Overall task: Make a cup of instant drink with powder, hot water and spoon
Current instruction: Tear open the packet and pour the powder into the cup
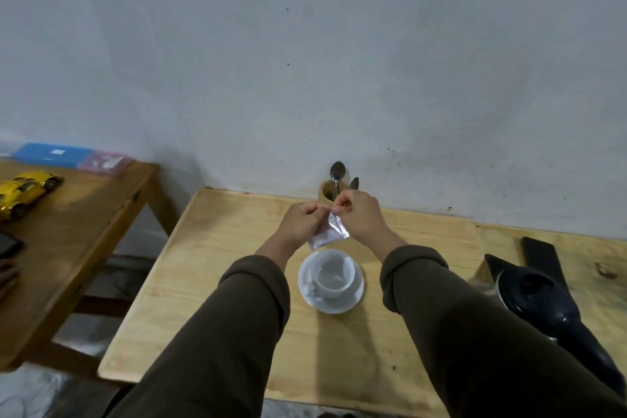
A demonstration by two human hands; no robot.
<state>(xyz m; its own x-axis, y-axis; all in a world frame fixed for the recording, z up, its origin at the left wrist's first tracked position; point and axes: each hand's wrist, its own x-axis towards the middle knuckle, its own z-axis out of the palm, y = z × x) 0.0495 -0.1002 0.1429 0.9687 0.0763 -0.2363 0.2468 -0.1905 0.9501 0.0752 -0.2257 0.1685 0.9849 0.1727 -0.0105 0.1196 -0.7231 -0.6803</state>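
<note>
A small silver powder sachet [328, 233] hangs above the far side of a white cup [332, 273], which stands on a white saucer [353, 302]. My left hand [303, 220] and my right hand [359, 214] both pinch the sachet's top edge, fingers closed on it. The cup looks empty. Behind my hands a wooden holder [327, 193] by the wall carries a metal spoon [337, 174] and a second utensil [354, 183]. A black kettle [539, 295] stands at the right of the table.
The light wooden table [217, 282] meets a grey wall. A second wooden table [78, 224] at the left holds a yellow toy car [25, 192], a blue box [51, 153] and a pink packet [103, 162]. A black flat object [541, 258] lies behind the kettle.
</note>
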